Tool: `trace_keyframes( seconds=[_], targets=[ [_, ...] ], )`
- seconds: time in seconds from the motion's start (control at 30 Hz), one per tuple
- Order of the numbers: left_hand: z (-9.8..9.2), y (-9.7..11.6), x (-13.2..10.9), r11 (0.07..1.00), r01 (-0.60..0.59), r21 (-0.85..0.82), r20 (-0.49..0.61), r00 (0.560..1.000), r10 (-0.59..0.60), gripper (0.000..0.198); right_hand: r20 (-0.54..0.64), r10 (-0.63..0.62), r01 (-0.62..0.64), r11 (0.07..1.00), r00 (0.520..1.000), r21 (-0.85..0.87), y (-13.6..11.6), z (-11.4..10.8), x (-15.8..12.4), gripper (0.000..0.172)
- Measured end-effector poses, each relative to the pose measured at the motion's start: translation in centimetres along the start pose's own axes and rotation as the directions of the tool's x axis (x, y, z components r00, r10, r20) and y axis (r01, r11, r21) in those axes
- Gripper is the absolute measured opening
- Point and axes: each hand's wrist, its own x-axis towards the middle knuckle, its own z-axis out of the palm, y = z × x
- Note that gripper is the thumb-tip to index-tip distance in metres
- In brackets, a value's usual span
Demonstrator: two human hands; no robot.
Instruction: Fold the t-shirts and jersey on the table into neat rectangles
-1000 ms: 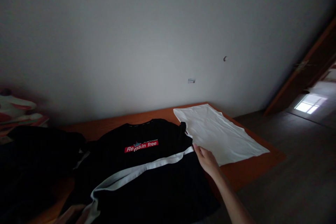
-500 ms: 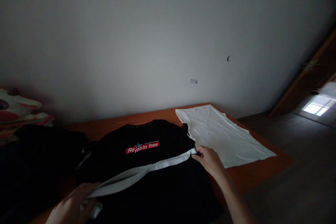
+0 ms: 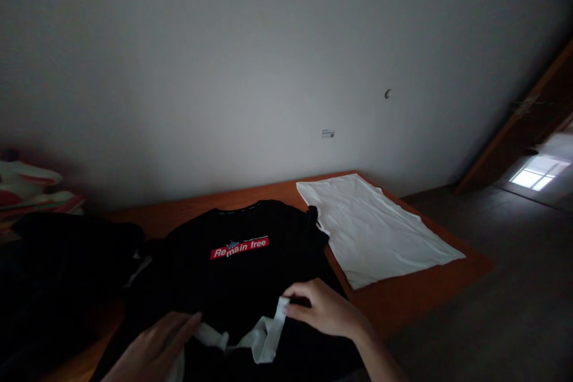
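Note:
A black T-shirt point(image 3: 242, 268) with a red "Remain free" label lies spread on the orange-brown table point(image 3: 394, 301). A white strip of cloth point(image 3: 264, 340) lies crumpled on its lower part. My right hand point(image 3: 324, 310) pinches the strip's right end between thumb and fingers. My left hand point(image 3: 152, 352) rests at the bottom edge with its fingers on the strip's left end. To the right of the black shirt a white garment point(image 3: 376, 230) lies flat.
A pile of dark clothes point(image 3: 62, 268) fills the table's left side, with a white and red object point(image 3: 31, 188) behind it. A grey wall stands behind the table. A wooden door point(image 3: 528, 119) and lit floor show at the far right.
Both hands have drawn the white strip down towards me and together, so it has gone from a stretched diagonal band to a slack, crumpled loop. The view tipped slightly.

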Motion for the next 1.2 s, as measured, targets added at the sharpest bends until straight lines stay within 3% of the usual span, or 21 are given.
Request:
trace_keyframes(
  seconds=[0.07, 0.17, 0.23, 0.3, 0.37, 0.4, 0.47, 0.53, 0.6, 0.67, 0.73, 0.83, 0.9, 0.97, 1.03, 1.1, 1.13, 1.2],
  targets=[
    [0.8, 2.9, 1.6, 0.997, -0.044, -0.065, 0.055, 0.997, 0.047, 0.034, 0.014, -0.03, 0.03, 0.999, 0.999, -0.022, -0.2, 0.8, 0.4, 0.028],
    [0.8, 7.8, 5.1, 0.978, 0.005, -0.208, 0.162, 0.986, 0.029, 0.027, -0.232, 0.02, -0.043, 0.994, 0.972, -0.096, 1.2, 0.1, 1.2, 0.037],
    [0.9, 10.6, 8.0, 0.948, -0.007, -0.319, 0.224, 0.971, 0.083, 0.024, -0.466, 0.081, -0.196, 0.959, 0.881, -0.204, 3.1, -1.2, 2.3, 0.032],
    [1.7, 12.8, 10.9, 0.909, -0.022, -0.417, 0.206, 0.971, 0.118, 0.021, -0.644, 0.129, -0.404, 0.864, 0.754, -0.3, 5.1, -2.8, 3.5, 0.033],
    [3.2, 14.4, 13.3, 0.854, -0.029, -0.52, 0.136, 0.984, 0.116, 0.015, -0.747, 0.152, -0.565, 0.754, 0.647, -0.335, 6.6, -4.1, 4.7, 0.039],
    [4.2, 15.1, 14.4, 0.809, -0.021, -0.587, 0.097, 0.991, 0.096, 0.012, -0.77, 0.166, -0.614, 0.713, 0.617, -0.338, 7.2, -4.6, 5.2, 0.041],
    [6.1, 16.1, 16.0, 0.627, 0.077, -0.775, 0.092, 0.996, -0.008, 0.013, -0.767, 0.212, -0.661, 0.67, 0.606, -0.337, 8.0, -5.3, 6.0, 0.04],
    [7.7, 16.8, 17.1, 0.368, 0.211, -0.905, 0.182, 0.977, -0.113, 0.018, -0.735, 0.27, -0.671, 0.668, 0.622, -0.322, 8.6, -5.5, 6.5, 0.033],
    [8.7, 16.9, 17.7, 0.16, 0.306, -0.939, 0.28, 0.945, -0.167, 0.019, -0.742, 0.289, -0.654, 0.713, 0.604, -0.255, 9.3, -5.4, 7.1, 0.024],
    [9.3, 16.4, 17.8, 0.059, 0.349, -0.935, 0.333, 0.924, -0.191, 0.019, -0.792, 0.265, -0.581, 0.803, 0.55, -0.134, 10.3, -5.2, 7.7, 0.018],
    [9.6, 15.6, 17.7, -0.1, 0.406, -0.908, 0.419, 0.882, -0.218, 0.02, -0.835, 0.236, -0.481, 0.876, 0.497, -0.039, 11.3, -5.0, 8.3, 0.015],
    [9.6, 14.6, 17.7, -0.339, 0.452, -0.825, 0.541, 0.805, -0.244, 0.019, -0.859, 0.209, -0.403, 0.915, 0.468, 0.003, 12.2, -4.6, 9.1, 0.014],
    [9.5, 14.3, 17.7, -0.423, 0.447, -0.788, 0.575, 0.779, -0.248, 0.018, -0.875, 0.187, -0.369, 0.929, 0.446, 0.011, 12.0, -4.1, 9.3, 0.015],
    [9.4, 14.5, 17.9, -0.455, 0.45, -0.768, 0.588, 0.776, -0.227, 0.019, -0.881, 0.115, -0.295, 0.955, 0.46, -0.03, 11.2, -3.4, 9.2, 0.013],
    [9.4, 14.8, 18.0, -0.487, 0.469, -0.737, 0.613, 0.767, -0.189, 0.022, -0.806, -0.076, -0.118, 0.977, 0.586, -0.178, 10.0, -2.6, 8.8, 0.008],
    [9.5, 15.1, 18.0, -0.48, 0.49, -0.728, 0.62, 0.769, -0.157, 0.024, -0.577, -0.344, 0.135, 0.918, 0.74, -0.374, 8.8, -1.8, 8.2, 0.01],
    [9.5, 15.1, 18.0, -0.467, 0.494, -0.733, 0.616, 0.773, -0.149, 0.023, -0.431, -0.446, 0.243, 0.861, 0.784, -0.447, 8.3, -1.4, 8.0, 0.019],
    [9.7, 15.2, 18.0, -0.443, 0.494, -0.748, 0.603, 0.785, -0.142, 0.019, -0.225, -0.52, 0.343, 0.775, 0.824, -0.531, 7.8, -0.7, 7.5, 0.04]
  ],
)
